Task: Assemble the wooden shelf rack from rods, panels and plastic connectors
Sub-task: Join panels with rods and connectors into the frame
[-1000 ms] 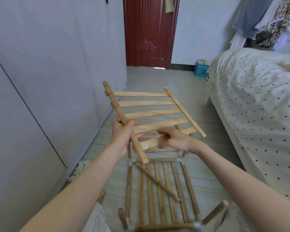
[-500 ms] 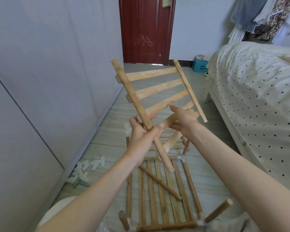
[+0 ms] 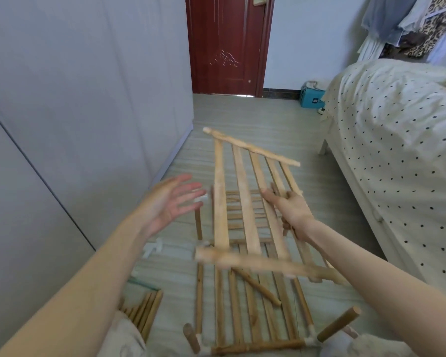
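A slatted wooden panel (image 3: 245, 202) hangs in the air in front of me, its slats running away from me and its near rail blurred. My right hand (image 3: 291, 212) grips the panel at its right-hand slats. My left hand (image 3: 170, 204) is off the panel, to its left, with palm up and fingers spread. Below lies the partly built rack (image 3: 250, 313) flat on the floor, with white plastic connectors at its corners and short rods sticking up. A loose rod (image 3: 258, 287) lies across its slats.
A bundle of rods (image 3: 144, 310) lies on the floor at lower left, with loose white connectors (image 3: 152, 248) nearby. A grey wardrobe (image 3: 62, 124) runs along the left, a dotted bed (image 3: 402, 161) along the right. A red door (image 3: 227, 45) and teal box (image 3: 312, 97) stand beyond.
The panel has been turned about a quarter turn and lowered, so its slats now run away from me. My left hand has let go of its rail and opened; my right hand still holds it.
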A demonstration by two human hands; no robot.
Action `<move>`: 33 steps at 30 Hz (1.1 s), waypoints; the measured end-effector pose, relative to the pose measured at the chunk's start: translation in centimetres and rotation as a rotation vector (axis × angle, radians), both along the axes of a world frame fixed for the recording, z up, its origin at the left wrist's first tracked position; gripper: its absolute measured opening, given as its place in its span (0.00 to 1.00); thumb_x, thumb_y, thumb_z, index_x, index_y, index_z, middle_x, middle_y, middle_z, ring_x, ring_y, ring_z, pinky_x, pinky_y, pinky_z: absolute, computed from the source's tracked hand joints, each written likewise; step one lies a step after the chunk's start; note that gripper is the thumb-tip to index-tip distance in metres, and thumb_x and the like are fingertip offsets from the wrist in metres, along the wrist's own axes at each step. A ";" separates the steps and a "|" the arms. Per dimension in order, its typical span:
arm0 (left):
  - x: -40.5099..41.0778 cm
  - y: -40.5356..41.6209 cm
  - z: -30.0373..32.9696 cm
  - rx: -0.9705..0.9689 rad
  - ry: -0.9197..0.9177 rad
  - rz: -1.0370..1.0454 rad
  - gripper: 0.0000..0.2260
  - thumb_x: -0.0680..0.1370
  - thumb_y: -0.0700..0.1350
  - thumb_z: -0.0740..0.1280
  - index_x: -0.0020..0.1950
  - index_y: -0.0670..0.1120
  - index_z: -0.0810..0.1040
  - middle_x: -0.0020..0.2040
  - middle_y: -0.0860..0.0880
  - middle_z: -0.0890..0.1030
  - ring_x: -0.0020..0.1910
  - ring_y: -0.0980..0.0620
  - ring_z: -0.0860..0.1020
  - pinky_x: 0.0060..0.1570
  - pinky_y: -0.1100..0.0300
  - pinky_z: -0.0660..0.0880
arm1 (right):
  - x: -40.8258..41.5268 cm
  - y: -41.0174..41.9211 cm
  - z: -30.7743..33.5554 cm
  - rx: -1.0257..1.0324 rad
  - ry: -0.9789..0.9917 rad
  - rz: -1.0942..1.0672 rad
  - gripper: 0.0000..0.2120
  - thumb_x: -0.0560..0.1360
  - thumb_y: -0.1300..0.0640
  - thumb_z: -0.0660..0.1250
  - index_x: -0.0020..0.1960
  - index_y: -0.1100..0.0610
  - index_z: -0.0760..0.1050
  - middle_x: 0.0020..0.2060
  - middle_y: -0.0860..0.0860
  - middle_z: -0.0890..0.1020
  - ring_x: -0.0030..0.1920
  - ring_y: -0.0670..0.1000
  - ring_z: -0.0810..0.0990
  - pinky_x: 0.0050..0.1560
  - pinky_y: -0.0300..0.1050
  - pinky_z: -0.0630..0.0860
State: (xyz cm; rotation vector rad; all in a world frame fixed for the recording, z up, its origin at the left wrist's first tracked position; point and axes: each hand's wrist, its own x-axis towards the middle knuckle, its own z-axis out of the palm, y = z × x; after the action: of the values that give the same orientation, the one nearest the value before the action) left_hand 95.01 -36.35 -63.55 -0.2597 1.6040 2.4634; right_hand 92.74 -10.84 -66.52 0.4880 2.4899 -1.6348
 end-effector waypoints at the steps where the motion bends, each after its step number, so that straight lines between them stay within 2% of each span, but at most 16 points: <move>1: -0.1 -0.7 -0.1 0.054 -0.056 0.009 0.17 0.81 0.47 0.58 0.67 0.39 0.68 0.55 0.39 0.80 0.48 0.44 0.82 0.40 0.49 0.82 | 0.2 -0.1 -0.3 0.101 0.022 0.055 0.41 0.65 0.32 0.68 0.68 0.57 0.66 0.58 0.51 0.75 0.45 0.52 0.76 0.39 0.47 0.75; 2: -0.1 -1.0 -0.4 0.041 -0.114 -0.022 0.20 0.81 0.51 0.57 0.68 0.40 0.66 0.56 0.39 0.79 0.49 0.44 0.81 0.41 0.47 0.81 | 0.4 -0.3 -0.6 0.191 0.031 0.100 0.43 0.63 0.30 0.68 0.68 0.56 0.65 0.58 0.52 0.75 0.52 0.54 0.76 0.49 0.51 0.76; 3: 0.1 -0.9 -0.9 -0.020 -0.168 -0.084 0.22 0.81 0.54 0.56 0.69 0.42 0.64 0.58 0.39 0.78 0.50 0.43 0.81 0.42 0.47 0.80 | 0.6 -0.6 -1.1 0.258 0.038 0.141 0.44 0.63 0.30 0.68 0.69 0.56 0.64 0.60 0.53 0.75 0.59 0.56 0.75 0.58 0.54 0.73; 5: 0.7 0.3 -1.6 -0.188 -0.238 -0.212 0.24 0.81 0.55 0.56 0.72 0.43 0.60 0.60 0.39 0.76 0.47 0.44 0.82 0.42 0.48 0.81 | 1.3 -1.4 -1.8 0.343 0.047 0.210 0.45 0.65 0.32 0.68 0.72 0.56 0.59 0.65 0.54 0.72 0.65 0.57 0.71 0.64 0.54 0.69; 8: 0.6 1.7 -2.7 -0.311 -0.296 -0.154 0.20 0.83 0.44 0.55 0.73 0.38 0.57 0.49 0.39 0.77 0.39 0.44 0.81 0.33 0.52 0.81 | 2.0 -2.2 -2.4 0.385 0.017 0.270 0.43 0.68 0.33 0.67 0.72 0.59 0.60 0.65 0.54 0.72 0.63 0.55 0.72 0.62 0.51 0.71; 10: 0.3 2.0 -3.2 -0.257 -0.336 -0.109 0.17 0.83 0.40 0.53 0.71 0.38 0.58 0.45 0.38 0.77 0.35 0.44 0.81 0.31 0.51 0.80 | 2.5 -2.2 -2.9 0.378 -0.021 0.283 0.43 0.68 0.32 0.66 0.71 0.60 0.61 0.63 0.54 0.73 0.61 0.55 0.74 0.59 0.49 0.72; 12: 0.1 2.1 -3.8 -0.168 -0.371 -0.092 0.17 0.83 0.40 0.51 0.73 0.42 0.56 0.47 0.37 0.78 0.31 0.44 0.82 0.30 0.49 0.80 | 2.8 -2.1 -3.3 0.371 -0.051 0.290 0.43 0.68 0.32 0.65 0.70 0.60 0.62 0.59 0.54 0.75 0.52 0.53 0.75 0.49 0.47 0.73; 15: -0.4 2.7 -5.0 -0.162 -0.405 -0.114 0.20 0.83 0.39 0.50 0.75 0.45 0.52 0.46 0.36 0.79 0.33 0.42 0.83 0.32 0.46 0.81 | 3.0 -1.4 -3.6 0.343 -0.119 0.282 0.41 0.69 0.34 0.66 0.70 0.60 0.62 0.54 0.55 0.77 0.43 0.53 0.78 0.36 0.44 0.74; 17: -0.9 3.3 -6.0 -0.192 -0.431 -0.155 0.18 0.83 0.40 0.50 0.74 0.44 0.55 0.47 0.37 0.79 0.36 0.41 0.82 0.34 0.44 0.79 | 2.9 -0.7 -3.8 0.272 -0.182 0.230 0.36 0.70 0.37 0.67 0.65 0.63 0.66 0.44 0.57 0.79 0.34 0.53 0.79 0.32 0.45 0.77; 19: -1.6 4.1 -6.8 -0.217 -0.448 -0.194 0.17 0.84 0.42 0.51 0.72 0.44 0.58 0.46 0.37 0.80 0.38 0.41 0.82 0.34 0.46 0.78 | 2.7 0.0 -4.3 0.184 -0.222 0.155 0.28 0.72 0.40 0.68 0.55 0.65 0.72 0.35 0.59 0.79 0.26 0.53 0.77 0.31 0.47 0.79; 21: -2.4 4.8 -7.6 -0.231 -0.447 -0.219 0.16 0.83 0.43 0.52 0.71 0.43 0.59 0.43 0.38 0.80 0.36 0.42 0.82 0.32 0.49 0.79 | 2.5 0.7 -4.9 0.099 -0.233 0.080 0.22 0.73 0.43 0.68 0.47 0.64 0.73 0.31 0.58 0.77 0.21 0.51 0.73 0.25 0.44 0.75; 23: -3.1 5.4 -8.6 -0.270 -0.441 -0.233 0.16 0.83 0.43 0.53 0.71 0.42 0.60 0.42 0.38 0.80 0.33 0.44 0.82 0.29 0.51 0.80 | 1.9 1.3 -5.4 0.020 -0.245 0.017 0.18 0.75 0.47 0.67 0.48 0.63 0.73 0.30 0.55 0.73 0.21 0.49 0.69 0.23 0.40 0.70; 26: -4.1 6.0 -10.1 -0.470 -0.412 -0.251 0.14 0.82 0.41 0.55 0.66 0.38 0.66 0.38 0.41 0.81 0.29 0.48 0.82 0.26 0.56 0.78 | 0.8 2.1 -6.3 0.046 -0.253 -0.037 0.13 0.77 0.50 0.65 0.51 0.60 0.71 0.30 0.54 0.71 0.24 0.50 0.68 0.25 0.41 0.68; 30: -6.9 6.1 -11.9 -0.694 -0.350 -0.201 0.11 0.80 0.39 0.56 0.57 0.37 0.75 0.38 0.43 0.80 0.33 0.48 0.80 0.29 0.58 0.79 | -0.9 2.8 -7.9 0.112 -0.182 -0.068 0.10 0.78 0.52 0.62 0.53 0.59 0.72 0.28 0.54 0.71 0.24 0.51 0.68 0.25 0.41 0.66; 31: -7.6 5.7 -12.4 -0.760 -0.330 -0.127 0.11 0.80 0.40 0.56 0.56 0.38 0.75 0.39 0.42 0.80 0.34 0.47 0.80 0.32 0.57 0.79 | -1.3 2.9 -8.2 0.113 -0.166 -0.068 0.11 0.78 0.52 0.62 0.54 0.59 0.72 0.28 0.54 0.71 0.24 0.51 0.68 0.25 0.42 0.66; 33: -8.9 4.3 -13.3 -0.968 -0.269 0.071 0.11 0.80 0.42 0.56 0.56 0.39 0.74 0.47 0.39 0.80 0.43 0.41 0.80 0.42 0.52 0.79 | -1.8 3.2 -8.9 0.137 -0.145 -0.050 0.12 0.78 0.51 0.62 0.56 0.58 0.72 0.28 0.54 0.71 0.24 0.51 0.68 0.25 0.42 0.67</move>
State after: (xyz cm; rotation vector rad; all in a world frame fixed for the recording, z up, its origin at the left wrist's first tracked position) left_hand 86.07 -32.01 -76.88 -0.7348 2.5183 1.3992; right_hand 90.96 -7.68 -75.39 0.6646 2.5110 -1.3966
